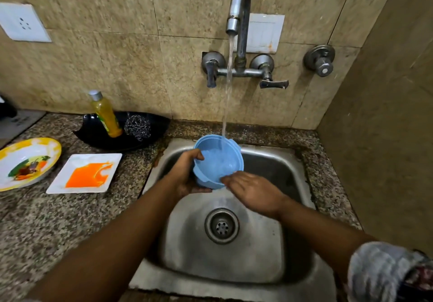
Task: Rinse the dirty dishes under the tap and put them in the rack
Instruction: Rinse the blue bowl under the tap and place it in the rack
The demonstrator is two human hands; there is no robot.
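A light blue plastic bowl point(219, 160) is tilted over the steel sink point(257, 266), and water from the wall tap point(239, 9) runs into it. My left hand point(187, 173) grips the bowl's left rim, thumb over the edge and fingers underneath. The fingers of my right hand point(254, 190) are straight and touch the bowl's lower right rim. On the counter to the left lie a white square plate point(61, 182) smeared with orange and a round yellow-rimmed plate point(14, 180) with food remains.
A black dish point(98, 135) behind the plates holds a yellow soap bottle point(105, 114) and a steel scrubber point(137, 126). The sink drain point(221, 225) lies below my hands. A tiled wall closes the right side. No rack is in view.
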